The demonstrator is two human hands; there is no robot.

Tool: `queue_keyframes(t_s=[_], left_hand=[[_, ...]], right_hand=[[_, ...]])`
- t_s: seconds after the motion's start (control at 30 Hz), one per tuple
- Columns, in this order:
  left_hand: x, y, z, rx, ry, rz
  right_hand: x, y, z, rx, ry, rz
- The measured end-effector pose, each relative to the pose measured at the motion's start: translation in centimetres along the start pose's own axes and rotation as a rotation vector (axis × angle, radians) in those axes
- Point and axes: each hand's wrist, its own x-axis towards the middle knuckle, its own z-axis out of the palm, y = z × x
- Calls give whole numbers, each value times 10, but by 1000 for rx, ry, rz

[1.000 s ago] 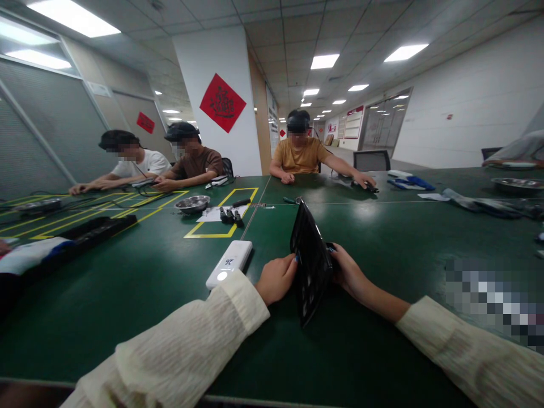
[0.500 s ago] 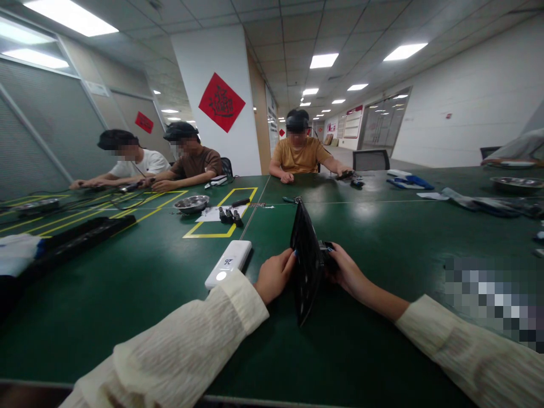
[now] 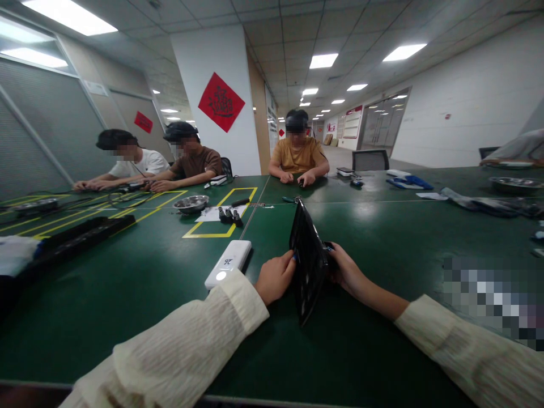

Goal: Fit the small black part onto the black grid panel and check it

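Observation:
A thin black rectangular panel (image 3: 308, 277), glossy and rimmed, is held upright on edge over the table, its face turned to the left. My left hand (image 3: 276, 275) is closed on its left side, the thumb pressed to the face and the other fingers mostly hidden. On the far side, my right hand (image 3: 344, 263) is closed around a dark part at the panel's back; the panel covers most of that part, so I cannot tell its kind. Close to my left sleeve lies a white power-bank-like box (image 3: 229, 262) marked 26.
Past the panel, the green table (image 3: 382, 238) holds a metal bowl (image 3: 191, 204), several black cylindrical parts (image 3: 230, 216) on paper and a pair of pliers (image 3: 290, 199). A long black tray (image 3: 85, 241) lies left. Opposite sits a person in a yellow shirt (image 3: 297, 156); two others work at left.
The panel has turned slightly, showing more of its face and hiding more of the dark part behind. Opposite, the person's outstretched hand has come back in front of their body.

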Motion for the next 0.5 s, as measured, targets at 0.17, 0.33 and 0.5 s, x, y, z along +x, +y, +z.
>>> queue_keyframes(t_s=[0.17,0.33,0.5], left_hand=[[3,-1,0,-107,0,-14],[4,-1,2,-136,22,-64],[3,-1,2,-102,84,-41]], right_hand=[[3,5,-5,-5,-24,-9],[4,7,-6,-5,-48,-23],[2,5,-4,-11,-38,-22]])
